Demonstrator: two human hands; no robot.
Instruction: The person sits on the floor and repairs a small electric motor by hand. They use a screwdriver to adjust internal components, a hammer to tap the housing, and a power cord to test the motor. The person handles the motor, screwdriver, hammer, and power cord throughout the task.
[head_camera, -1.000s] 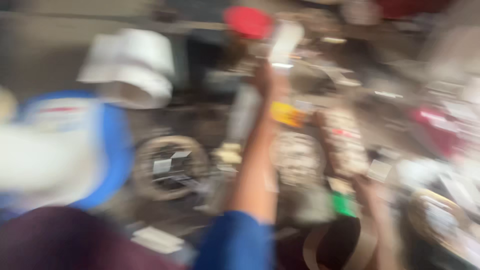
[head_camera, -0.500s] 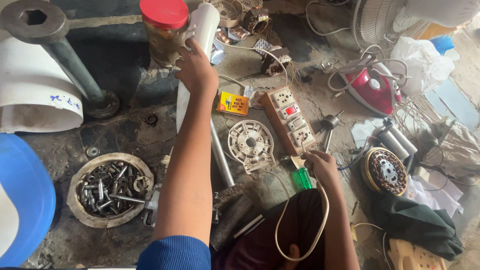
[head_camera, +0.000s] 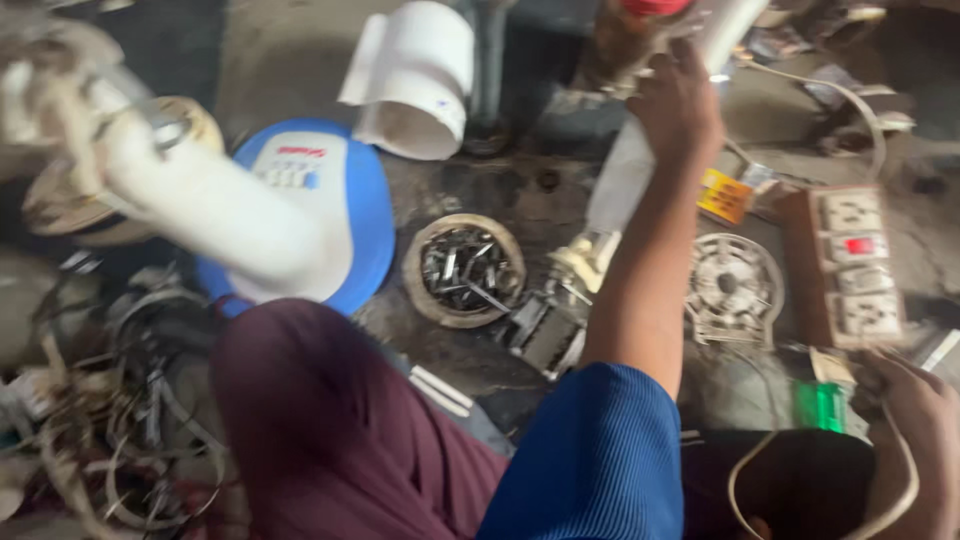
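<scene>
- Left hand (head_camera: 680, 100) is stretched way out in front, grip closed around a white tube-shaped thing (head_camera: 625, 175) that runs from the top edge of the shot down toward the floor. It's motion-blurred, so I can't say what it really is.
- Right hand (head_camera: 915, 420) sits low at the right edge, fingers curled around a thin pale cable (head_camera: 745, 470) that loops over the lap. A small green part (head_camera: 820, 405) lies just beside that hand; touching it or not, can't tell.
- Between the two arms on the floor: a round white slotted plastic disc (head_camera: 735, 290), and just to its right a brown extension board (head_camera: 850, 265) with white sockets and a red switch.
- A small yellow box (head_camera: 725, 195) is near the left wrist.
- Left of the arm there's a round dish full of screws and metal bits (head_camera: 465, 270), with a blue-and-white oval appliance (head_camera: 320, 190) beside it.
- A white pipe elbow (head_camera: 200, 205) sits over that appliance, and a pile of tangled wires (head_camera: 110, 420) fills the bottom left corner.
</scene>
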